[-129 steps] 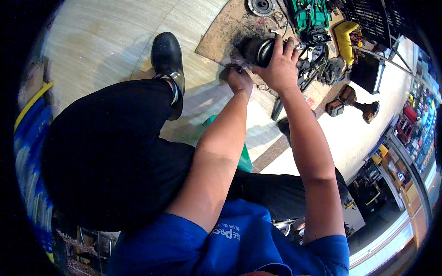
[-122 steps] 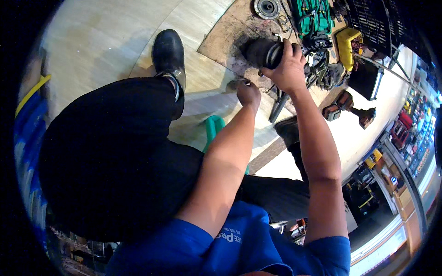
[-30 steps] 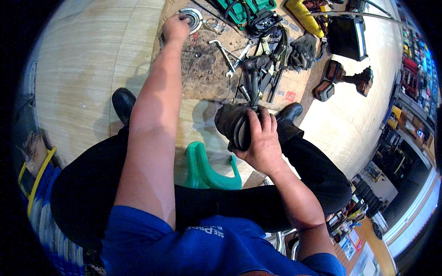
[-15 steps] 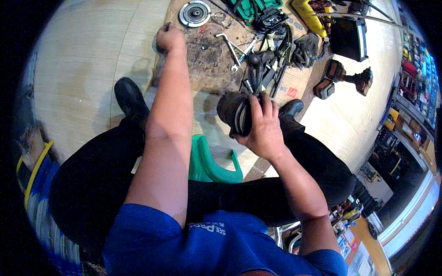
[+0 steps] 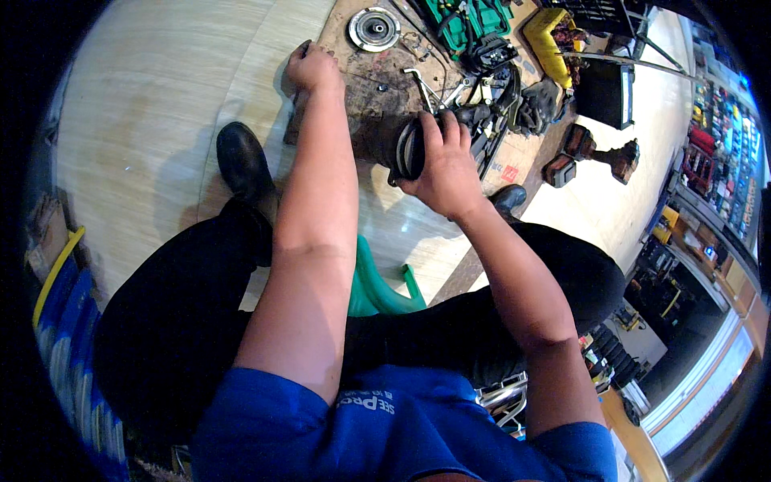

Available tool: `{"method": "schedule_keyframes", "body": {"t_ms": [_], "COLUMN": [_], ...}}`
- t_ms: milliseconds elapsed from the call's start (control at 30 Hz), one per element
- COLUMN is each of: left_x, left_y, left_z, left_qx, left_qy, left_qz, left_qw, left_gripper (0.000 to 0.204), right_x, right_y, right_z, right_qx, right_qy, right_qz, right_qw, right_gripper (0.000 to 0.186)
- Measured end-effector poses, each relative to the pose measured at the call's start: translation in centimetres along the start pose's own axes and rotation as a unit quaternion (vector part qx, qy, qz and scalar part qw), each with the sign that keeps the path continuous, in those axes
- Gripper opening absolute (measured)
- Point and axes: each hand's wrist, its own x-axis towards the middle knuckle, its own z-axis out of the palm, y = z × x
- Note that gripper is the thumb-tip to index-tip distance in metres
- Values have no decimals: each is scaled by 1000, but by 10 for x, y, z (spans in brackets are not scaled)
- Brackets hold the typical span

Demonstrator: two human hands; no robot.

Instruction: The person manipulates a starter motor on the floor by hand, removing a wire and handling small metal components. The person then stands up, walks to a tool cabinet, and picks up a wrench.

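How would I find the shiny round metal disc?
Look at the brown cardboard sheet on the floor ahead of the person's knees. At its far edge, just past the left hand, lies the disc. It is the only flat, silvery circle there; the nearby tools are long or dark.

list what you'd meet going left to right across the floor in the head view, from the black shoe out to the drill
black shoe → left hand → round metal disc → right hand on the dark cylindrical part → yellow case → cordless drill
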Motion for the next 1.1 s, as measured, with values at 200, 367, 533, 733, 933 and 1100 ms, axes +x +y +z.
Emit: {"method": "schedule_keyframes", "body": {"t_ms": [200, 367, 533, 733, 933, 1100], "left_x": [4, -1, -24, -51, -58, -91], "left_y": [3, 0, 4, -6, 20, 72], "left_z": [3, 3, -14, -34, -36, -4], "left_qx": [-29, -42, 78, 189, 210, 198], "left_qy": [24, -9, -168, -227, -197, -232], "left_qz": [11, -12, -30, -73, -14, 135], "left_qw": [999, 999, 982, 952, 957, 943], "left_gripper": [17, 19, 12, 22, 16, 25], "right_x": [26, 45, 37, 29, -28, -115], "right_y": [-8, -10, -2, 35, 108, 196], "right_z": [4, 21, 20, 8, -97, -166], "right_qx": [-30, -58, -75, 46, 56, 24], "right_qy": [-10, 7, -19, 81, 184, 320], "right_qz": [3, -3, -31, -2, 50, 138], "right_qw": [1000, 998, 997, 996, 980, 937], "right_gripper": [101, 102, 105, 105, 76, 61]}}
